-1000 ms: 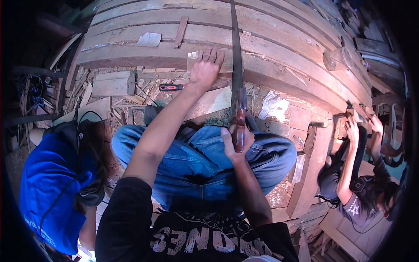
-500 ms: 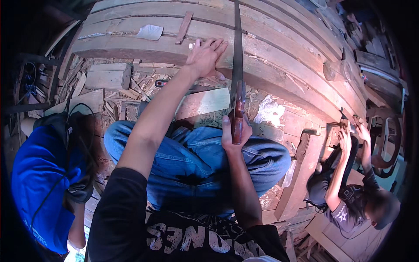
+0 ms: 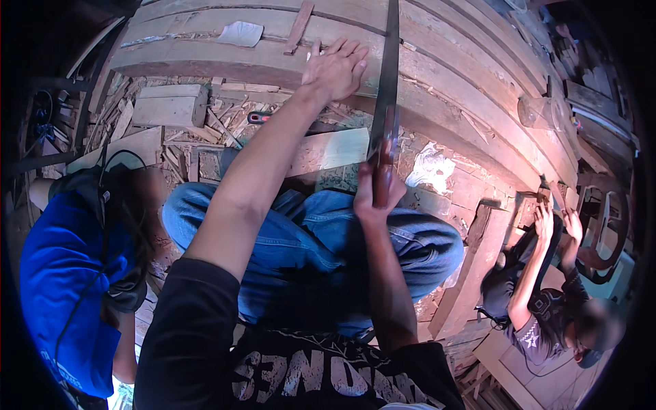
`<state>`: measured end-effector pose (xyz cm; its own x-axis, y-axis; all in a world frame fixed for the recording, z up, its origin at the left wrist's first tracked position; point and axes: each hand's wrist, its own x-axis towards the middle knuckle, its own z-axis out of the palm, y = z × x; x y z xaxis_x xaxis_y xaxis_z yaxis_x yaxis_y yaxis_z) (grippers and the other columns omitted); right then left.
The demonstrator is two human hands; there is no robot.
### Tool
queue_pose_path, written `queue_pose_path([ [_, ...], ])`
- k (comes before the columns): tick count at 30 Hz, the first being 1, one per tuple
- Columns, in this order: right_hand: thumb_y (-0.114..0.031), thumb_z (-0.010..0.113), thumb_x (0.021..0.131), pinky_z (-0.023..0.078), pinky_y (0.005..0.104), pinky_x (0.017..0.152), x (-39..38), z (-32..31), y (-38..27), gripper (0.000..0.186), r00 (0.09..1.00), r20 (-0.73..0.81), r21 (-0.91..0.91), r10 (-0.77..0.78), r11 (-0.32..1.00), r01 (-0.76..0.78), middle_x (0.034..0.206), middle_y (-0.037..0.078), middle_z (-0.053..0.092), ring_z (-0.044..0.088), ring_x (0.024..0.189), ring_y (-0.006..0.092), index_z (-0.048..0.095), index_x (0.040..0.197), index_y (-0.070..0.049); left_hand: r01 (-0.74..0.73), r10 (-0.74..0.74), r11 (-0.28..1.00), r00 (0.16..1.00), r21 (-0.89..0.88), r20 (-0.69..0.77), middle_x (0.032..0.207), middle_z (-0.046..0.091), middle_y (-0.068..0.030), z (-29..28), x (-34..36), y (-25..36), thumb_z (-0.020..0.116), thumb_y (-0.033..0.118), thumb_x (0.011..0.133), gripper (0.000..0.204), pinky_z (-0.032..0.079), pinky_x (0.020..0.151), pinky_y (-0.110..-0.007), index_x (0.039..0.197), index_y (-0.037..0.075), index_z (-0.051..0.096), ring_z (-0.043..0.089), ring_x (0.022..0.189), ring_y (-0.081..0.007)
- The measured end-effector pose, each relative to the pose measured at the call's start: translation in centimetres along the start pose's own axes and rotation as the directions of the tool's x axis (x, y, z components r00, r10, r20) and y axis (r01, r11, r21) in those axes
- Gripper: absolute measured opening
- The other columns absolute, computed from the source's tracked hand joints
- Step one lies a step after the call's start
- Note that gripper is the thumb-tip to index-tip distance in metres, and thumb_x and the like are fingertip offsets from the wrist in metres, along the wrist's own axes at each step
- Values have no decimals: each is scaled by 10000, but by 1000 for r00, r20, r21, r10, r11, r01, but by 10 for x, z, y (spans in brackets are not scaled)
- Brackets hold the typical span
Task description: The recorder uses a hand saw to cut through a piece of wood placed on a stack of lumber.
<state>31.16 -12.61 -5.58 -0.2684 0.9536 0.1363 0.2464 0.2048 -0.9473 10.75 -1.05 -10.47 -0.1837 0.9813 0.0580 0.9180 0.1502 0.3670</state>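
My left hand (image 3: pixel 335 70) rests on the near face and edge of a long wooden beam (image 3: pixel 239 60), fingers stretched out and a little spread. My right hand (image 3: pixel 372 197) is wrapped around the brown handle of a handsaw. The long dark blade of the handsaw (image 3: pixel 387 75) runs away from me across the beam, just right of my left hand. Where its teeth meet the wood is hard to make out. Below the blade, a pale board (image 3: pixel 335 152) lies on the floor in front of my crossed legs.
Several long planks (image 3: pixel 444 41) lie side by side ahead, holding a thin wood strip (image 3: pixel 299 27), a paper piece (image 3: pixel 240 34) and a clear cup (image 3: pixel 540 113). Wood scraps surround a block (image 3: pixel 167 106). A person in blue (image 3: pixel 72 273) sits left; another person (image 3: pixel 547 321) works right.
The view has shifted slightly, so the beam sits higher in the picture. My left hand has slid a little farther onto the beam. The saw is still in my right hand, its handle somewhat blurred.
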Motion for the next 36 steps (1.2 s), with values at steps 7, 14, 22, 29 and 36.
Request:
queue_pose_path([
  [7, -93, 610, 832, 441, 253, 575, 2, 4, -1, 119, 998, 21, -117, -62, 991, 64, 709, 88, 587, 522, 595, 111, 599, 836, 25, -31, 33, 995, 999, 97, -16, 1482, 383, -3, 1, 4, -1, 311, 374, 992, 450, 184, 1136, -560, 1381, 206, 463, 315, 1388, -214],
  [14, -36, 618, 793, 378, 252, 454, -8, -2, -13, 96, 992, -84, -17, -99, 995, 97, 522, 22, 457, 409, 477, 59, 631, 860, 32, -6, 7, 1000, 999, 31, -46, 1489, 372, 14, 3, 0, -5, 301, 344, 984, 446, 155, 1148, -558, 1374, 211, 472, 289, 1401, -214],
  [22, -18, 610, 778, 418, 267, 516, -4, 11, -1, 213, 991, -118, 58, -63, 996, 70, 574, 64, 484, 432, 525, 70, 630, 965, 81, -13, 14, 999, 999, 34, -39, 1499, 356, 25, 7, -6, -5, 289, 361, 989, 453, 149, 1154, -551, 1382, 216, 462, 264, 1414, -208],
  [29, -66, 610, 808, 413, 257, 505, 17, 7, 6, 218, 999, 7, -61, -53, 997, 53, 581, 38, 493, 460, 519, 93, 631, 984, 61, -36, 39, 997, 998, 66, -51, 1488, 374, 25, 7, 1, -9, 297, 354, 990, 446, 180, 1143, -556, 1375, 210, 470, 294, 1400, -217],
  [36, -53, 601, 788, 411, 287, 487, 14, -3, 8, 186, 991, -69, -31, 113, 993, -116, 538, 35, 456, 470, 512, 91, 623, 952, 33, -59, 65, 992, 997, 110, -51, 1472, 394, 21, 3, 3, 0, 291, 356, 988, 442, 206, 1119, -576, 1366, 213, 469, 315, 1388, -213],
])
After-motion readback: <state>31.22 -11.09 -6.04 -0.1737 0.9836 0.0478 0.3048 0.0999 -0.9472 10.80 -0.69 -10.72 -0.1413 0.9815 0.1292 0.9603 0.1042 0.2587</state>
